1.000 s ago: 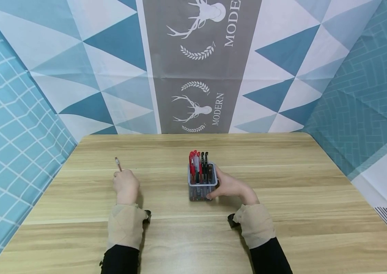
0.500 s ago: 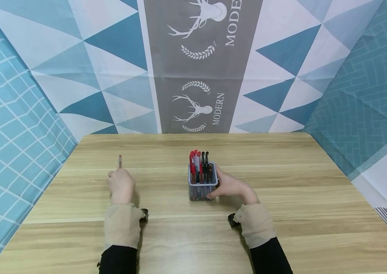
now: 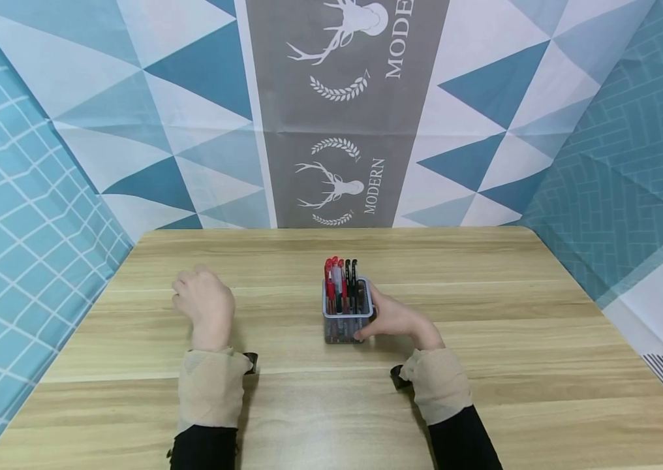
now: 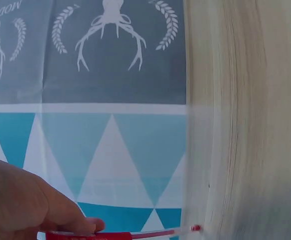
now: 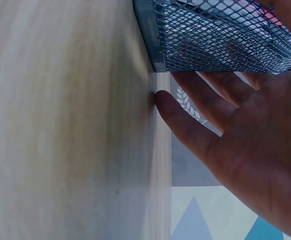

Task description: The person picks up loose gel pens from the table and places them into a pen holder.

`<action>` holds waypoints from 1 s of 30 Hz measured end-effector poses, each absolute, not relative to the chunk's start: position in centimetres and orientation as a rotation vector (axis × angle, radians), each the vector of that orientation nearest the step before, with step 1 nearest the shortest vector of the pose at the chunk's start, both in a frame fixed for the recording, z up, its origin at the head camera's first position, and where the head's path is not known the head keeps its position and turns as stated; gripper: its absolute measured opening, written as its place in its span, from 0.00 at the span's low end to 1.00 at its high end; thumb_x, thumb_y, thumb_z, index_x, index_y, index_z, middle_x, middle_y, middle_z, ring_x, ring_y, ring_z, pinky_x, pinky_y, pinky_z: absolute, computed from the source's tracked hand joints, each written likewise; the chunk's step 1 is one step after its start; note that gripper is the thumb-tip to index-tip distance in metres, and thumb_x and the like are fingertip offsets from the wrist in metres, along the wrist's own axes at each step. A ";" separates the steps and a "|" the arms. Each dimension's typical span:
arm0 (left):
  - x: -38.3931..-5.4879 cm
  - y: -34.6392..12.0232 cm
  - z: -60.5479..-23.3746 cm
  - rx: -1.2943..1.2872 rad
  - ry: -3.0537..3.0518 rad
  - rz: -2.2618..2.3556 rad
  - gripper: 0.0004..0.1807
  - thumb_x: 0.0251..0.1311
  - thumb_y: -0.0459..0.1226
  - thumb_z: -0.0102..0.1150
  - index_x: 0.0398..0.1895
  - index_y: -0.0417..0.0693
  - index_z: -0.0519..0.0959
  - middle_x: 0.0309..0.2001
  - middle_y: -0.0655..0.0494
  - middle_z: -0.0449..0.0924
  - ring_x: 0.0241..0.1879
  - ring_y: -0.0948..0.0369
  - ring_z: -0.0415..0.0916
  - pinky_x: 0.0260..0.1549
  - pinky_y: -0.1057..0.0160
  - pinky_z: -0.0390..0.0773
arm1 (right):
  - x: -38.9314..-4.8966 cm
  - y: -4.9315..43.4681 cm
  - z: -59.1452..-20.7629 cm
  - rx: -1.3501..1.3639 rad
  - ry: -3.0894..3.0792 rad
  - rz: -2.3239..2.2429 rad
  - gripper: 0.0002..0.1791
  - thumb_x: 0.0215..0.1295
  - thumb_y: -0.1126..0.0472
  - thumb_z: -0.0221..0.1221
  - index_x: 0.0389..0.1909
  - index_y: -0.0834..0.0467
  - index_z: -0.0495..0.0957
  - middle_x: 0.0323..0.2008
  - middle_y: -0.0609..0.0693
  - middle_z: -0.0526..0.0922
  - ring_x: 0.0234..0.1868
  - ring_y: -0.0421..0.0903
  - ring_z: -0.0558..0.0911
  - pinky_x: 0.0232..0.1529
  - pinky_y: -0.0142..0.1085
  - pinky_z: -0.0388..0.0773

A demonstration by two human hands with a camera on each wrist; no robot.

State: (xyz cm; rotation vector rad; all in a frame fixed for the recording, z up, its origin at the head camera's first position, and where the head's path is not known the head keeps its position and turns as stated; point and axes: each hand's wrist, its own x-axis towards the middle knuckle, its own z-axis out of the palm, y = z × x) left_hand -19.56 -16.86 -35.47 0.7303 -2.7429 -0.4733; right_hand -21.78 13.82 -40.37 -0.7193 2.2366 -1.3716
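Observation:
In the head view my left hand (image 3: pixel 205 300) is above the left part of the table, back of the hand up. The left wrist view shows its fingers pinching a red pen (image 4: pixel 113 235) with a clear barrel; the head view hides this pen behind the hand. My right hand (image 3: pixel 396 320) grips the right side of a dark mesh pen holder (image 3: pixel 343 331), thumb at the near corner. Red and black pens (image 3: pixel 340 287) stand upright in the holder. In the right wrist view, the fingers (image 5: pixel 200 102) reach along the mesh wall (image 5: pixel 220 42), and the holder's base meets the table.
The wood-grain table (image 3: pixel 308 405) ends at a patterned backdrop (image 3: pixel 331 117) at the back. Blue tile-patterned cloth (image 3: pixel 14 228) hangs along the left, with more blue cloth (image 3: pixel 631 163) on the right.
The left hand has shifted slightly left and turned, so the pen that stuck out beyond its fingers is now out of sight in the head view. The right hand and pen holder stay put.

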 end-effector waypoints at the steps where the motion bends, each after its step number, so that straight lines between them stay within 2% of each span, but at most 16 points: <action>1: -19.6 -16.7 -35.4 0.720 -2.722 -0.496 0.12 0.55 0.27 0.42 0.41 0.28 0.67 0.44 0.29 0.67 0.46 0.39 0.64 0.42 0.44 0.69 | -21.8 13.8 -40.4 -0.715 2.234 -1.374 0.60 0.36 0.68 0.70 0.68 0.51 0.42 0.58 0.58 0.68 0.57 0.54 0.69 0.63 0.50 0.58; 6: -19.7 -16.0 -35.4 0.663 -2.603 -0.542 0.11 0.56 0.27 0.43 0.41 0.29 0.69 0.40 0.30 0.70 0.43 0.40 0.67 0.40 0.44 0.71 | -21.8 13.8 -40.3 -0.698 2.223 -1.379 0.60 0.36 0.69 0.69 0.69 0.51 0.41 0.58 0.58 0.68 0.56 0.54 0.70 0.63 0.50 0.57; 13: -19.7 -15.5 -35.3 0.559 -2.390 -0.582 0.11 0.62 0.31 0.42 0.37 0.29 0.72 0.34 0.32 0.73 0.34 0.40 0.71 0.28 0.44 0.74 | -21.8 13.8 -40.3 -0.695 2.222 -1.376 0.60 0.36 0.69 0.70 0.68 0.51 0.41 0.58 0.58 0.68 0.56 0.54 0.70 0.63 0.50 0.57; 24: -19.7 -14.5 -34.2 0.407 -2.218 -0.696 0.09 0.57 0.34 0.50 0.31 0.34 0.70 0.28 0.37 0.74 0.30 0.39 0.73 0.27 0.43 0.72 | -21.7 13.8 -40.3 -0.686 2.248 -1.360 0.61 0.35 0.67 0.70 0.69 0.52 0.41 0.59 0.58 0.67 0.59 0.55 0.67 0.64 0.52 0.54; 30: -19.5 -14.0 -33.6 0.306 -2.157 -0.835 0.09 0.58 0.35 0.51 0.32 0.34 0.71 0.28 0.40 0.72 0.30 0.44 0.71 0.28 0.49 0.71 | -21.7 13.8 -40.3 -0.687 2.248 -1.358 0.61 0.35 0.67 0.70 0.69 0.51 0.41 0.58 0.58 0.68 0.58 0.55 0.68 0.64 0.51 0.56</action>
